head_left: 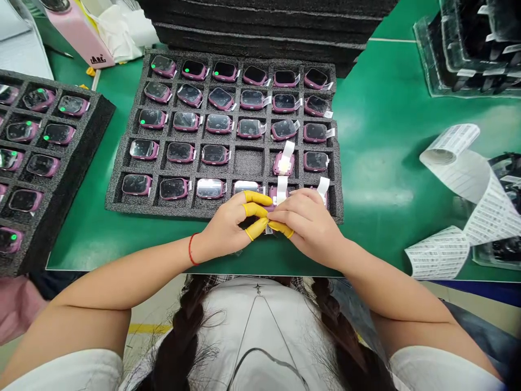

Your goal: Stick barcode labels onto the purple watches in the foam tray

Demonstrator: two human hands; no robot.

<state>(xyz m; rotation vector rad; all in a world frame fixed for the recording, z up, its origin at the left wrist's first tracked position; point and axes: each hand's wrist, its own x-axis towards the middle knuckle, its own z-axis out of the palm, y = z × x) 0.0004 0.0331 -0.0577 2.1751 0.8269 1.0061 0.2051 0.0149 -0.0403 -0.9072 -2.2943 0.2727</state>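
Observation:
A black foam tray (122,163) on the green mat holds rows of small pink watch bodies (220,99) with dark screens. My left hand (232,222) and my right hand (309,220) meet at the tray's near edge, fingers curled together, yellow finger cots on several fingertips. Both pinch a pink watch body (273,196) that is mostly hidden between them. White label strips (287,153) stick up from the watch bodies just behind my hands. One tray cell (249,161) in the fourth row is bare.
A second foam tray (81,127) of watch bodies lies at the left. Stacked black foam trays (260,27) stand behind. A curling white label roll (459,179) lies at the right, with clear plastic trays (468,49) at the back right. A pink box (81,32) sits at the back left.

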